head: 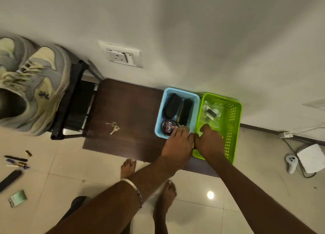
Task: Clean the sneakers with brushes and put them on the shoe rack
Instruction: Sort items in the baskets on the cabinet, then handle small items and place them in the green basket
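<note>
Sneakers (33, 82): scuffed grey-cream, rounded toes

Glossy floor tiles (193, 216) — plastic baskets (233, 128)

Bare dark tabletop (133, 109) between shoe rack (73, 100) and blue basket (159, 121), only keys (113, 127) there.

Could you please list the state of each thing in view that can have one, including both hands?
Sneakers: on the shoe rack, side by side, laces tied.
Blue basket: upright on the dark board, holding brushes and a polish tin.
Polish tin: lid on.
Green basket: upright, beside the blue one.
Keys: lying loose on the board.
Left hand: fingers straight, resting on the blue basket's near rim.
Right hand: fingers curled over the green basket's near rim.
</note>
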